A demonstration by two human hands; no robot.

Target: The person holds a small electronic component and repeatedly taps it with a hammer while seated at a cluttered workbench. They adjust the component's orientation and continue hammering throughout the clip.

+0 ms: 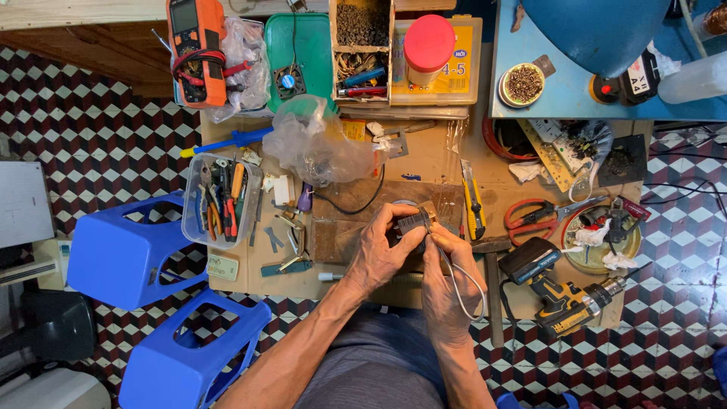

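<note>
Two blue stools (125,254) at nine o'clock; clear tool tub (219,201) beside them; left hand (382,254) and right hand (447,284) both grasping small dark motor (414,223) at tabletop (432,163) centre; yellow drill (564,299) at four o'clock

Two blue plastic stools (125,254) stand on the checkered floor to the left; on the cardboard-covered table lie a clear plastic box of hand tools (219,201), red-handled scissors (534,214), a yellow utility knife (473,204), a yellow-black cordless drill (564,299) and an orange multimeter (197,49)
</note>
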